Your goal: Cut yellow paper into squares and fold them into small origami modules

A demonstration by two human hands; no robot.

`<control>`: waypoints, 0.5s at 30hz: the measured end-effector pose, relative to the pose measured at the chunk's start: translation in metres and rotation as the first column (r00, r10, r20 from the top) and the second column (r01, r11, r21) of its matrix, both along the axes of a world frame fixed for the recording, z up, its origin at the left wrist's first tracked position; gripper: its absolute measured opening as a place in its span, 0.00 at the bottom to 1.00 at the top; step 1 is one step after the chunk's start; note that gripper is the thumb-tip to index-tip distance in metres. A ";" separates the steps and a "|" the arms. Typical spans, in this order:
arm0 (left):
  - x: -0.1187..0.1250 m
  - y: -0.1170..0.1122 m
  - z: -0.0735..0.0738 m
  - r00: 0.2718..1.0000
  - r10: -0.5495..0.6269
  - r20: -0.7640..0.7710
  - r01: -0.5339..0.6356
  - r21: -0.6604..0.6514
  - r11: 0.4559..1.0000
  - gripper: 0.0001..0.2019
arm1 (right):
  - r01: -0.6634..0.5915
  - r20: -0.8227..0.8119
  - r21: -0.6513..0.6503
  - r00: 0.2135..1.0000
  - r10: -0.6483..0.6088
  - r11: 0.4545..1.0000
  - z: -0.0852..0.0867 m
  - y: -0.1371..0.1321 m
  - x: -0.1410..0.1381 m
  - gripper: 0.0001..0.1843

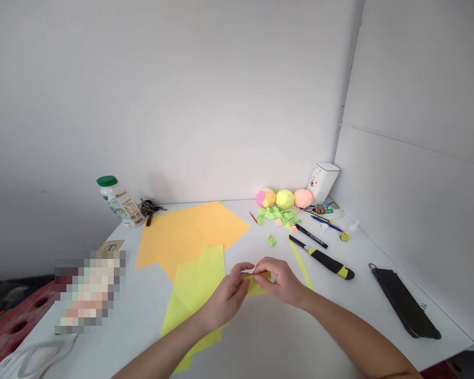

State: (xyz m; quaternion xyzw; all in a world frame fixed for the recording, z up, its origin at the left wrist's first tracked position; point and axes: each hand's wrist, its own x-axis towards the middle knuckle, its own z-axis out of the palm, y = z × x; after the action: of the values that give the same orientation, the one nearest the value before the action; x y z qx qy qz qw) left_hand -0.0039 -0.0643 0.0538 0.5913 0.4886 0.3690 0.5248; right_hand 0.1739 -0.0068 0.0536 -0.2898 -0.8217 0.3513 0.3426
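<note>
Between my two hands, just above the white table, is a small piece of yellow paper with a fold along its upper edge. My left hand pinches its left end with thumb and forefinger. On the other side my right hand grips the top edge, fingertips close to those of the left. Yellow paper sheets lie partly under my left forearm, overlapping a large orange sheet. A narrow yellow paper strip rests just beyond my right hand, near a utility knife with its blade out.
Folded green paper pieces are heaped before three paper balls at the wall. A black marker, a black case and a white box are on the right. A green-capped bottle and keys stand back left.
</note>
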 end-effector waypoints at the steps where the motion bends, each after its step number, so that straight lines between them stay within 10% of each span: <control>1: 0.002 -0.001 0.001 1.000 -0.003 -0.023 0.004 0.016 1.000 0.15 | -0.008 0.007 -0.034 1.000 0.009 0.999 0.001 -0.002 -0.001 0.05; 15: -0.003 -0.003 0.009 0.963 0.135 -0.233 -0.096 0.172 0.980 0.10 | 0.071 0.089 -0.141 0.994 -0.059 0.987 0.003 0.005 0.005 0.05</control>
State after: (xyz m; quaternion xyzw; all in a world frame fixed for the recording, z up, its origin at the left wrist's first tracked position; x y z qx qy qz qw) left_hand -0.0065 -0.0671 0.0626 0.6424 0.5521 0.3615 0.3896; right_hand 0.1791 -0.0023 0.0566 -0.3552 -0.7981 0.3857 0.2970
